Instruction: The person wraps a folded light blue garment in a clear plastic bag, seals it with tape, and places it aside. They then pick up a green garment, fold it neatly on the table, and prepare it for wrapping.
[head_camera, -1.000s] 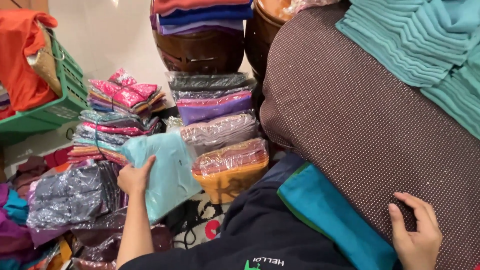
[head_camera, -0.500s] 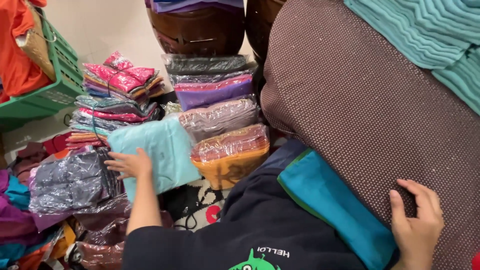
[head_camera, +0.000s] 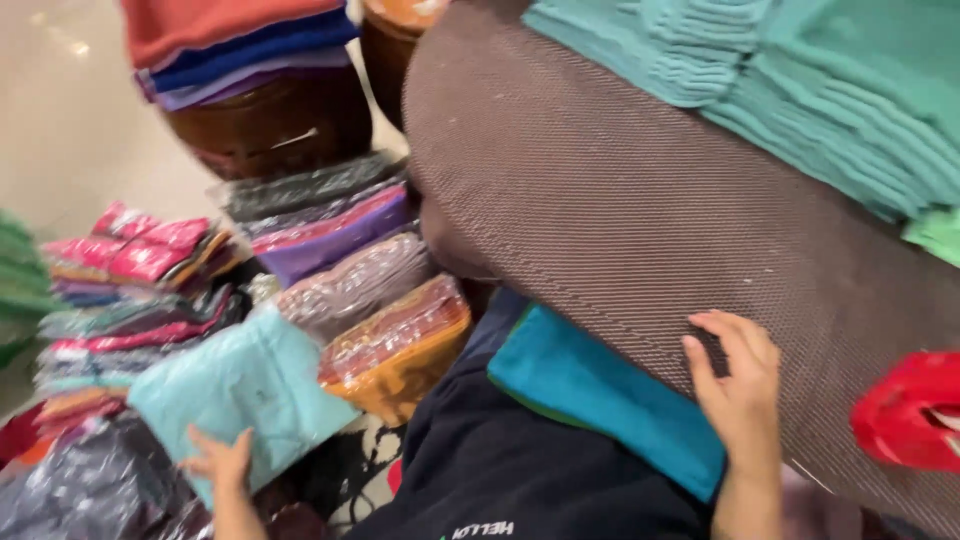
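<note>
since half a second back, lowered and laid flatter: pale teal packet (head_camera: 240, 395), left hand (head_camera: 222, 462) at its near edge, fingers spread, pressing rather than gripping, probably to seat it on the pile. right hand (head_camera: 738, 395) flat and open on brown dotted cushion (head_camera: 620, 220), holding nothing, likely for support. one orange packet (head_camera: 400, 345) just right of teal. farther: two stacks of wrapped packets (head_camera: 325, 215), exact count unclear.

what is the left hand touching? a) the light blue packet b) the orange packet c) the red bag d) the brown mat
a: the left hand lies on the lower edge of the light blue packet, while the right hand rests on the brown mat.
</note>
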